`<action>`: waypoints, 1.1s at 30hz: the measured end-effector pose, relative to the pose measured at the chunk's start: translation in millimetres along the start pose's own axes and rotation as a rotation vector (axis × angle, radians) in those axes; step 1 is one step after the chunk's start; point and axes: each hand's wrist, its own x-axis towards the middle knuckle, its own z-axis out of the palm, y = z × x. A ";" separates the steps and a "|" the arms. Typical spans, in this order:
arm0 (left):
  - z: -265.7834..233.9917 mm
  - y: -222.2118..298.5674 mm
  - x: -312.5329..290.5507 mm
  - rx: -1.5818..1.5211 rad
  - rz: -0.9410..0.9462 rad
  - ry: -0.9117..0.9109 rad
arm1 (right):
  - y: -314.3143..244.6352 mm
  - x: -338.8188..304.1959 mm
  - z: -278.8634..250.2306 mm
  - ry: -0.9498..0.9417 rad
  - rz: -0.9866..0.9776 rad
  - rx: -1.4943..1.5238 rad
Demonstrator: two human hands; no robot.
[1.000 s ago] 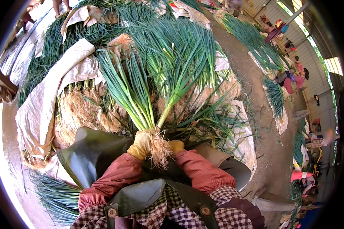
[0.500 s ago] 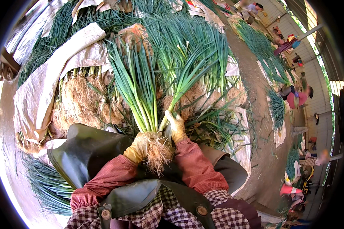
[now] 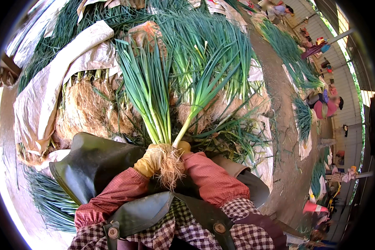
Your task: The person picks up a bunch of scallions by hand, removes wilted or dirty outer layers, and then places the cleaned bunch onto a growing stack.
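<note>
A bunch of green onions [image 3: 152,104] fans upward in front of me, its tangled pale roots [image 3: 171,168] hanging down over my lap. My left hand [image 3: 150,160], in a yellowed glove, is closed round the bunch just above the roots. A single thicker green onion [image 3: 187,121] leans to the right, apart from the bunch higher up. At its lower end is my right hand [image 3: 185,147], gloved too and closed about the stalk base; the roots and my sleeve hide most of its fingers.
Piled green onions [image 3: 212,50] lie ahead, roots towards me. Pale sacking [image 3: 66,62] covers more at left. Loose trimmed leaves [image 3: 233,137] litter the right. A dark green apron [image 3: 100,158] spreads over my lap. Beyond the floor strip at right, a person in pink [image 3: 327,108] works by other piles.
My right hand has slid down from the middle of the single stalk to its base, beside my left hand. The bunch stays nearly where it was in my left hand.
</note>
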 end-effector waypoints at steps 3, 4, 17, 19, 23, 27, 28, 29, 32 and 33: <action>-10.7 -2.7 2.1 0.451 0.323 -0.019 | 40.5 -50.4 19.2 -0.134 0.133 -0.210; -8.9 -9.9 -1.0 0.307 0.239 0.010 | 40.8 -69.1 13.5 -0.198 0.210 -0.295; 7.5 -27.3 0.7 0.153 -0.212 -0.052 | -88.6 -79.0 -153.6 0.634 -0.079 0.713; 6.9 -50.8 -2.6 -0.101 -0.382 0.085 | -92.7 -104.6 -161.5 0.817 -0.259 0.680; 13.1 -39.5 3.8 -0.289 -0.456 0.088 | 19.8 -197.6 -229.6 1.402 -0.476 1.219; 10.9 -19.0 -5.1 -0.565 -0.579 0.119 | -17.1 -129.5 -145.5 0.951 0.239 1.105; 14.2 -10.4 -5.9 -0.661 -0.635 0.147 | -33.6 -108.1 -126.0 0.839 0.196 1.030; 17.3 -16.3 -6.6 -0.636 -0.628 0.157 | -55.7 -88.9 -115.8 0.704 0.192 1.043; 26.3 -22.0 -4.7 -0.630 -0.596 0.137 | -74.0 -54.2 -107.4 0.802 0.125 0.998; 23.6 -44.7 -3.4 -0.314 -0.416 0.006 | -83.3 -52.2 -105.5 0.844 0.070 0.977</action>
